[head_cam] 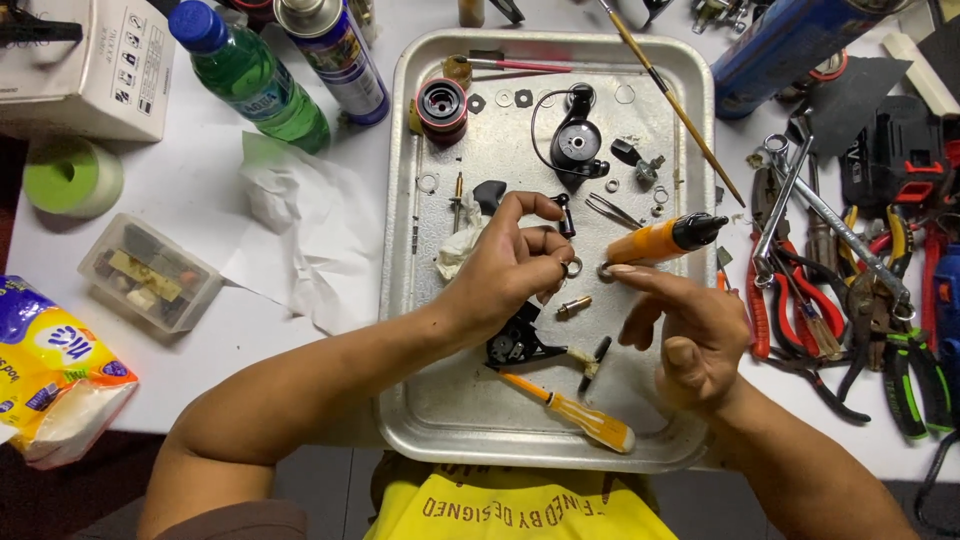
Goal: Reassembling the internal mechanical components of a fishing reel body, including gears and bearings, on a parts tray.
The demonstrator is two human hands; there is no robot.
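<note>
White table (200, 180), totally cluttered, so going left to right: a yellow wipes pack (55, 375) at the edge, a green tape roll (70, 175), a small clear box (150, 272) of bits, a green bottle (250, 75) next to a spray can (335, 55), and a crumpled tissue (300, 225). Then the metal tray (450, 420) where all the action is. On it there's a red spool (441, 108) up top, a black reel part (577, 143) with a wire bail, loose washers, tweezers (612, 209), and an orange screwdriver (570, 410) lying near the front edge beside a black reel body (515, 345). The left hand (505, 270) is curled over the tray middle, fingertips pinching a small ring (574, 266). Just right of it, the right hand (690, 330) pinches an orange tube (665, 239) with a black tip, which is tilted with its near end close to the ring. Whether tube and ring actually touch, can't tell. Far right is a heap of pliers (800, 300) and a wrench (835, 230).
</note>
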